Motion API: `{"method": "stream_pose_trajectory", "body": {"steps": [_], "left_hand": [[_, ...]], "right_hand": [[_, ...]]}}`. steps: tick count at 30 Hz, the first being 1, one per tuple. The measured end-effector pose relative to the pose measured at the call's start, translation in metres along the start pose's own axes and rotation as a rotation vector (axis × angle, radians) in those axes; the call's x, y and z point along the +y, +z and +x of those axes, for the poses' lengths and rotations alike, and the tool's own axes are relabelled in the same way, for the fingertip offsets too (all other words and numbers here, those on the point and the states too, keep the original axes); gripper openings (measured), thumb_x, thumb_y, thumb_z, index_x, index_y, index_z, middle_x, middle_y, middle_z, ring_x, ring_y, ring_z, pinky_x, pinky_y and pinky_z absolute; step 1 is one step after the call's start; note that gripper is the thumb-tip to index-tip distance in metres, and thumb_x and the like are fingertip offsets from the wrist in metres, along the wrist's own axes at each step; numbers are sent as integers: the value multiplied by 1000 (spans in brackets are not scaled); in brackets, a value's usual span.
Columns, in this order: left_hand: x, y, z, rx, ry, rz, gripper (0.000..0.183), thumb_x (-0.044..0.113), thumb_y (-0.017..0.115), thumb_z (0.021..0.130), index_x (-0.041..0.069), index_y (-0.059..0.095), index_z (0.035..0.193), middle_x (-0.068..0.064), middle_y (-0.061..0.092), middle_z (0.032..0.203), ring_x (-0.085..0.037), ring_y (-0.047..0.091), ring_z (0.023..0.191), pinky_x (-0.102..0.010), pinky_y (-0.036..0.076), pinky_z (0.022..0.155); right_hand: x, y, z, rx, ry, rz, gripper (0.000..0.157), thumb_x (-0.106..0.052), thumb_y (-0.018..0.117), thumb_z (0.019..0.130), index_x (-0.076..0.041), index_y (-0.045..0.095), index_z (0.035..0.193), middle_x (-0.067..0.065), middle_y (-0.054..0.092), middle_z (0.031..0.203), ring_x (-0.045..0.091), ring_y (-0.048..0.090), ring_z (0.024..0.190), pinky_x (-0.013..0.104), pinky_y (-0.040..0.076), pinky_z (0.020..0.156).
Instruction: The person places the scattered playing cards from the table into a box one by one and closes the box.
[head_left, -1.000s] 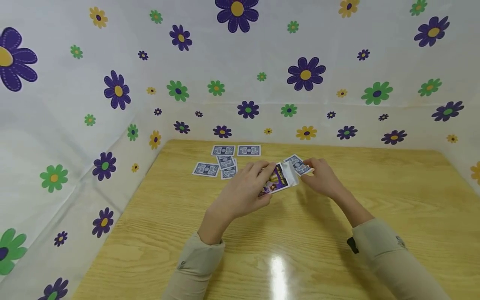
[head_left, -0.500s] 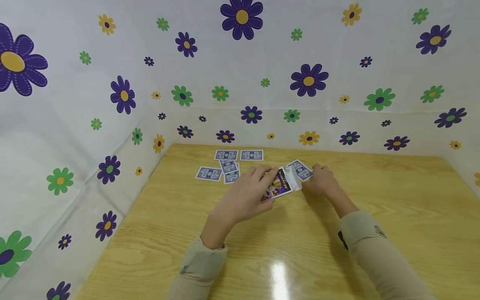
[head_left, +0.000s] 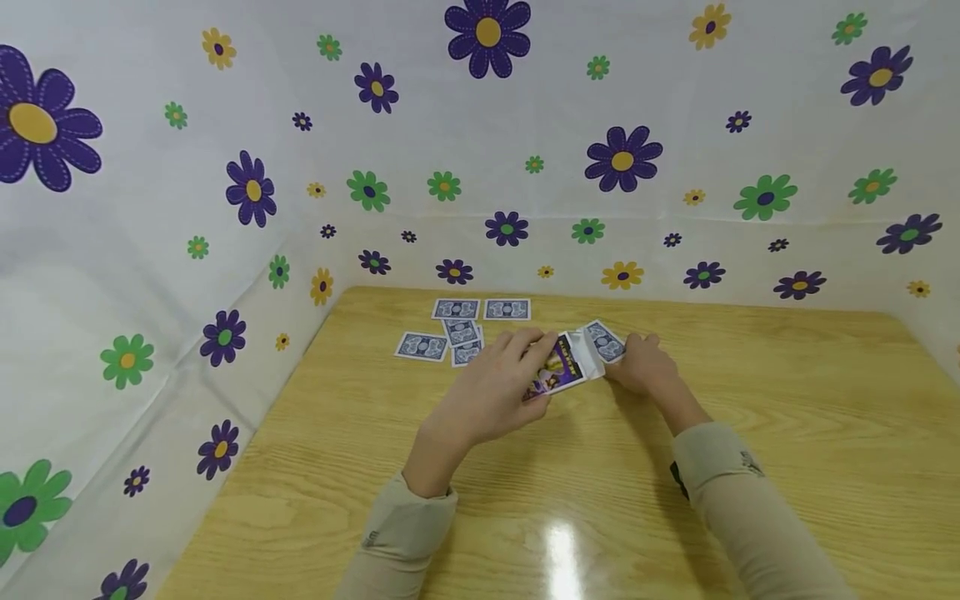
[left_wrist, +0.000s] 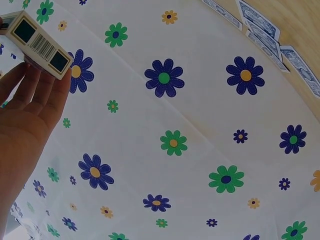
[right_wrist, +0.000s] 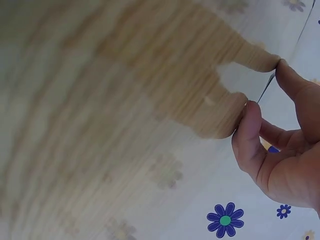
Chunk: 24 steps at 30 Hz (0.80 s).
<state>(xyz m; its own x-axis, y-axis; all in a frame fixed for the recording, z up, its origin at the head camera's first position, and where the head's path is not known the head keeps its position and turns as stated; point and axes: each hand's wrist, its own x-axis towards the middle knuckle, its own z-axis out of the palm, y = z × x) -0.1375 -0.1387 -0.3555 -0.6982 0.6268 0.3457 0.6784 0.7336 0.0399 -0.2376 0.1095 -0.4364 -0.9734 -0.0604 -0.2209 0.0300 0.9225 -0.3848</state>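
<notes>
A: What stands farthest left on the table (head_left: 360,475)?
B: Upper left of centre: five cards (head_left: 420,346), patterned backs up, one tilted and overlapping the card below it.

A: And at the middle?
B: The left hand (head_left: 487,387), fingers partly bent, gripping a card box (head_left: 558,367) by its sides. The box's white flap (head_left: 591,357) points right.

A: To the right of this?
B: A single card (head_left: 603,342), back up, just beside the flap; contact between them cannot be told. The right hand (head_left: 648,367), fingers bent nearly closed, appears to pinch the card's near end between thumb and finger (compare the right wrist view).

A: What has just changed?
B: One second ago the thumb showed below the card's end; now the back of the hand hides it. Box and card lie almost where they were.

A: Its significance?
B: Probably a settled grip: one hand steadies the box, the other controls the card at its flap end, well apart from the five.
</notes>
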Motion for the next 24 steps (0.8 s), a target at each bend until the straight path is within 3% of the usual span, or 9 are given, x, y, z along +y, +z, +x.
{"method": "stream_pose_trajectory", "body": {"steps": [8,14,20,24], "left_hand": [[-1,-3,3,16,0,2,71,29,71,88,1,44,147,-14,51,139,-28,53,122,-36,49,101],[-1,-3,3,12,6,-3,71,29,71,88,1,44,147,-14,51,139,-29,53,122,-37,49,101],[0,-2,2,-5,3,2,71,30,70,89,2,43,148,-13,51,139,-28,53,122,-37,49,100],[2,-1,1,-14,-5,-3,72,30,70,89,2,42,149,-13,51,140,-27,53,121,-36,49,99]], "right_hand": [[6,-2,7,65,38,16,59,-37,56,99,14,45,126,29,39,115,34,51,86,43,48,74],[13,-6,11,91,65,11,50,-31,58,98,14,54,120,26,45,111,31,51,85,39,48,71],[23,-12,4,69,72,199,69,-29,62,94,17,37,138,34,50,124,35,54,96,43,51,81],[32,-13,6,9,88,328,72,-24,63,93,16,32,144,33,47,131,28,55,88,30,53,65]]}}
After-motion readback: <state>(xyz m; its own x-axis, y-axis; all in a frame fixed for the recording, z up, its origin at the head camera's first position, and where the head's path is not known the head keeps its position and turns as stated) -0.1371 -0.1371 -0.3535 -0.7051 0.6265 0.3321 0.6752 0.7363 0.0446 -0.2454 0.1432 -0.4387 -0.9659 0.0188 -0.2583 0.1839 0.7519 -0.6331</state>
